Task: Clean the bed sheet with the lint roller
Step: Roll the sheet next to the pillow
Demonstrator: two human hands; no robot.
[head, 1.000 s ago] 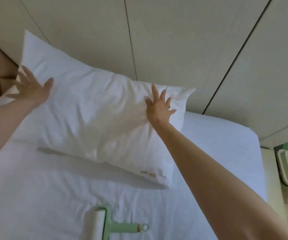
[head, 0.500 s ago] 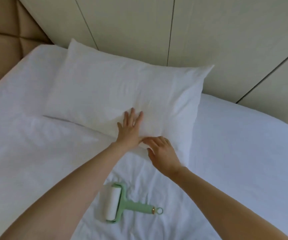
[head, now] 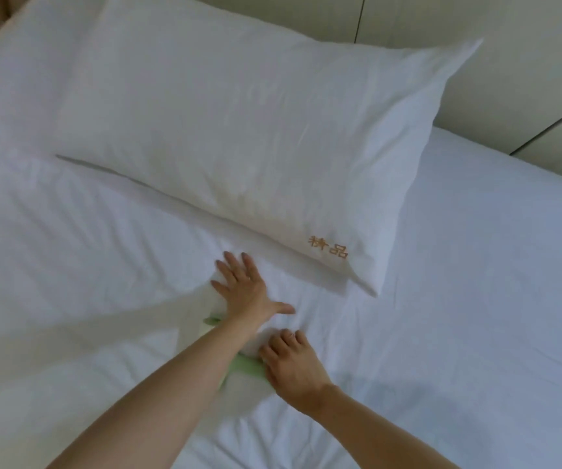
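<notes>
Two hands crowd one spot: w/ left grip (head: 245,292) spread flat on the bed sheet (head: 458,299) and right grip (head: 294,365) curled round the lint roller (head: 247,367) beneath your left forearm, roller could snag that arm or bunch fabric.

**Hands leave the pillow; right hand takes the roller**

A second ago both hands were raised against the pillow (head: 239,130), which stood propped at the head of the bed. It has since been laid flat there, and its embroidered corner now faces up. The left hand (head: 244,289) has slid off the pillow's near edge. It lies flat, with straight fingers, on the bed sheet (head: 475,265) just in front of it. The right hand (head: 293,367) has dropped from beside the pillow onto the lint roller (head: 247,367), its fingers (head: 281,343) curled over the green handle. The roller lay in the open half a second ago; now the left forearm and the right hand cover most of it.
</notes>
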